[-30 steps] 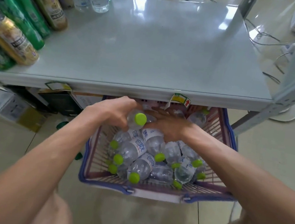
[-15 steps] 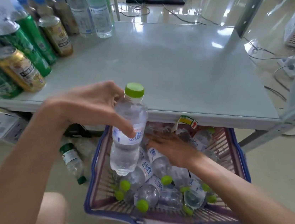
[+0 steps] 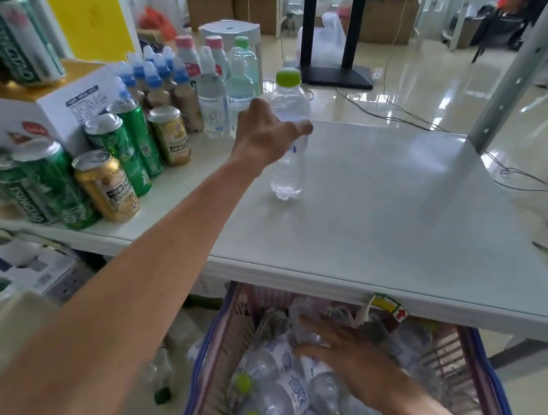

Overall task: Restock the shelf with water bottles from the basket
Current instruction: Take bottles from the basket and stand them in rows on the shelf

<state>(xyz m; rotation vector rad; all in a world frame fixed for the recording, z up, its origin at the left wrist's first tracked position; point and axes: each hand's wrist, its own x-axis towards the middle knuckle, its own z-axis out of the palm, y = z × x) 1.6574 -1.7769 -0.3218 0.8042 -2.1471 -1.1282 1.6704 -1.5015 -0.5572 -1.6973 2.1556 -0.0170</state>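
Head view: the left hand (image 3: 266, 134) is wrapping its fingers around the upper body of a clear water bottle (image 3: 290, 137) with a lime-green cap, holding it upright with its base on or just above the grey shelf (image 3: 385, 221), a little above the centre of the frame. The right hand (image 3: 350, 361) is lying flat with fingers spread, gripping nothing, on top of the loose bottles (image 3: 281, 391) in the basket (image 3: 473, 369) at the lower middle and right, just under the shelf's front edge. Those bottles are lying on their sides in a heap, several green caps showing. A yellow price tag (image 3: 388, 307) is hanging from the shelf edge above the right hand. To the left of the held bottle, taller drink bottles (image 3: 211, 89) are standing in rows near the back of the shelf, and green and gold cans (image 3: 123, 161) are filling the left side. A white box (image 3: 36, 109) is sitting at the far left.
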